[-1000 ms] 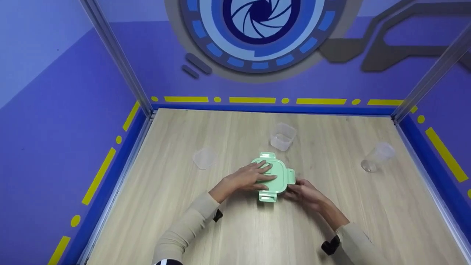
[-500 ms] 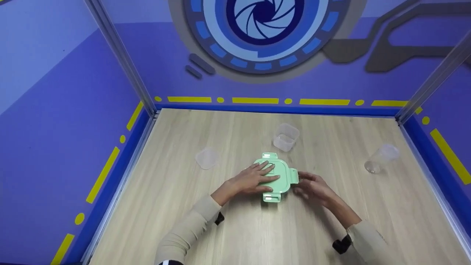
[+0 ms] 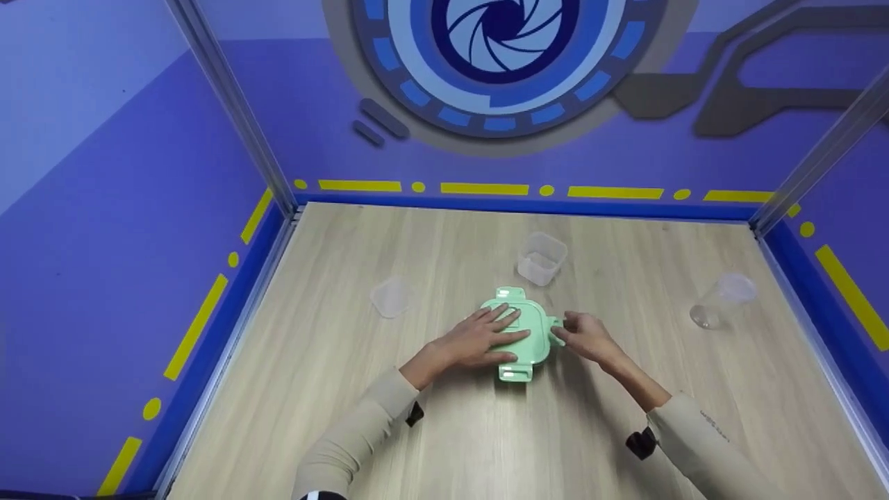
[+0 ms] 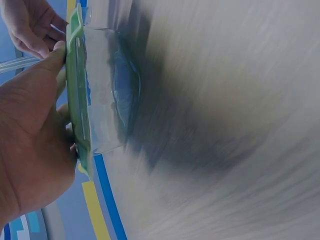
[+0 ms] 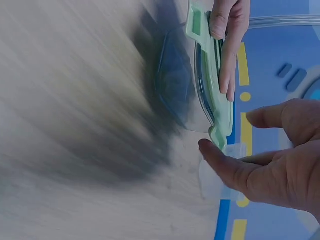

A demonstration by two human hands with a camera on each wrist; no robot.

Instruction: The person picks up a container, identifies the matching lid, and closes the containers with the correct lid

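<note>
A mint-green snap-lock lid (image 3: 535,326) covers a clear food container (image 4: 105,90), which sits on the table in front of me. My left hand (image 3: 479,340) lies on the lid with its fingers spread and straight. On the right side, my right hand (image 3: 589,337) is at the lid's side flap (image 5: 219,137). One fingertip (image 5: 205,145) meets the flap's outer end, while the thumb stands apart above it in the right wrist view. Seen from the head, this flap is angled and partly covered by the fingers. The front and back flaps stick straight out.
Behind the container stands a small translucent square tub (image 3: 542,260). A loose translucent lid (image 3: 392,297) lies to the left. A clear jar (image 3: 722,301) is on its side at the right. Blue-purple panels (image 3: 139,278) border the wooden table (image 3: 333,257).
My right hand has shifted from below the right flap up and round its outer end, and the flap has tilted. My left hand stays on the lid.
</note>
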